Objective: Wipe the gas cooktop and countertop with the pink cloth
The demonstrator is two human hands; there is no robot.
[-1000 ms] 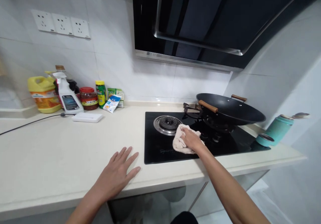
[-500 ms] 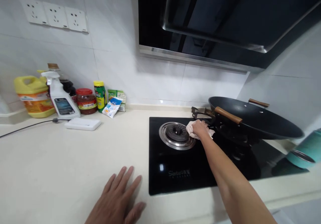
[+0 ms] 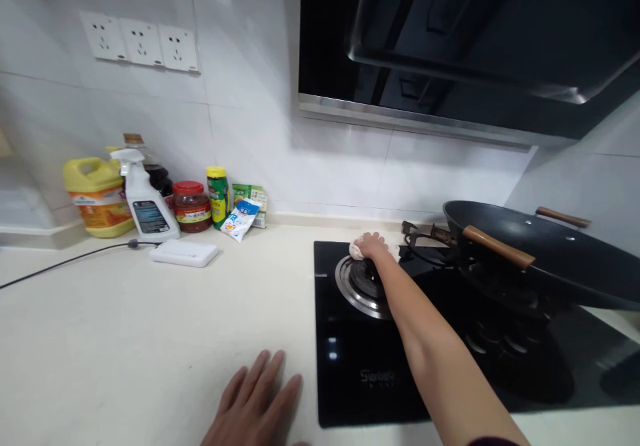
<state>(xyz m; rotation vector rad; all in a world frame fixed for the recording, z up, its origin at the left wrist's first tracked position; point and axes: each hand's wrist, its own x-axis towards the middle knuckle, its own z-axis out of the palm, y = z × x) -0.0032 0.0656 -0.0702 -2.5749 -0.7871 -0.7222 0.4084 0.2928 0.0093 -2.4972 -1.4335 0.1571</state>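
My right hand (image 3: 373, 243) presses a crumpled white cloth (image 3: 393, 252) onto the back of the black glass gas stove (image 3: 350, 379), just behind the left burner (image 3: 367, 279). The fingers are closed over the cloth, and my forearm crosses the right part of the burner's steel ring. On the pale countertop (image 3: 150, 353), left of the stove's front corner, my left hand (image 3: 255, 403) lies flat with fingers spread, holding nothing. Part of its thumb is cut off by the lower edge of the view.
A large black wok (image 3: 555, 253) with wooden handles sits on the right burner. A pot support (image 3: 430, 233) lies behind the stove. Along the wall stand a yellow jug (image 3: 100, 199), a spray bottle (image 3: 146, 199), a red-lidded jar (image 3: 191, 207) and packets (image 3: 242, 218). The range hood (image 3: 450, 39) hangs above.
My right hand has slid the cloth from the burner's right side to behind it, leftward along the stove. The camera view has shifted; my left hand still rests on the countertop.
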